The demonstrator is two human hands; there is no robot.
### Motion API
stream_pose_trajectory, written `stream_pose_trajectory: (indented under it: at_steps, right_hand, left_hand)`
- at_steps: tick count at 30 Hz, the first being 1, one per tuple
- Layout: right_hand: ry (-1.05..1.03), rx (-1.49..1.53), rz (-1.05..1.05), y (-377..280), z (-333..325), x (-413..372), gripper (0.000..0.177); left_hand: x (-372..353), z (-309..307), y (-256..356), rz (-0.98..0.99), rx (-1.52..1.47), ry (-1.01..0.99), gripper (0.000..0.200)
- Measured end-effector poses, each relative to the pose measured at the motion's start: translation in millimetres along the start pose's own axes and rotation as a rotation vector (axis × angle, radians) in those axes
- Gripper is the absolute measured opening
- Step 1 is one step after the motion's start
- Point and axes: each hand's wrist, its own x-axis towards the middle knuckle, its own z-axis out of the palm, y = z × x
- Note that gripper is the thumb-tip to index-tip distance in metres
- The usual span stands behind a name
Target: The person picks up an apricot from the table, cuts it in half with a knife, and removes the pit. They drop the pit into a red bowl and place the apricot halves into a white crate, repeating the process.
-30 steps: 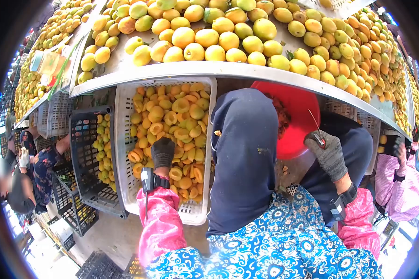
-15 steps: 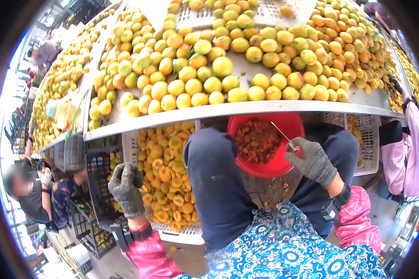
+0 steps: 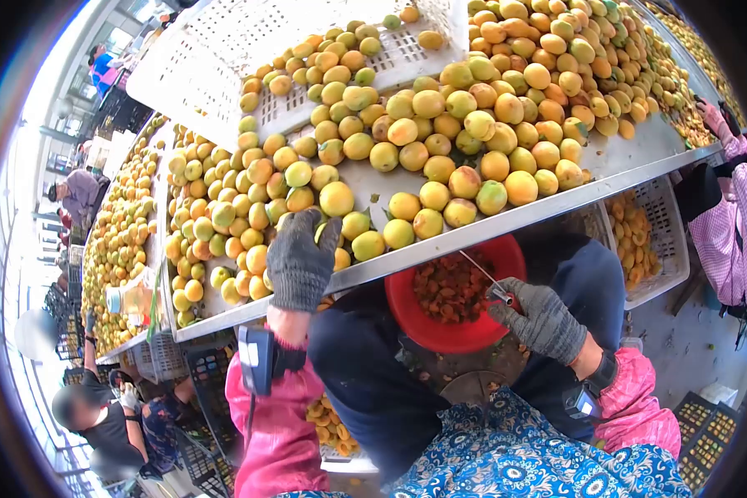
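Note:
My left hand (image 3: 300,261), in a dark grey knitted glove, reaches over the table's front edge onto the apricots (image 3: 336,199). Its thumb stands apart from the fingers, whose tips are partly hidden among the fruit. My right hand (image 3: 539,322), gloved too, is closed around a screwdriver-like tool (image 3: 478,267) with a red handle and a thin metal shaft pointing up and left. That shaft passes over a red basin (image 3: 407,311) between my knees, which holds reddish-brown pieces that look like apricot pits (image 3: 448,290).
A metal table edge (image 3: 440,243) runs across in front of me. White perforated crates (image 3: 199,75) stand on the table; another crate (image 3: 668,241) with fruit is below right. Halved apricots (image 3: 332,427) lie in a crate below my left arm. Co-workers sit at left and right.
My left hand has moved from beside the crate of halved apricots up onto the table fruit. My view has turned; the right hand still holds the tool near the basin.

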Motion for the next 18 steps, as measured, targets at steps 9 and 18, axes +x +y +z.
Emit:
stream_pose_trajectory:
  at_steps: [9,18]
  right_hand:
    - [0.108,-0.008,-0.048,-1.4,-13.5,1.6,0.026]
    - [0.178,0.131,-0.125,3.6,-12.0,-6.3,0.025]
  left_hand:
    - [63.0,47.2,7.0,-0.064,0.348,-0.179,0.057]
    - [30.2,21.5,34.1,0.160,-0.227,0.065,0.053]
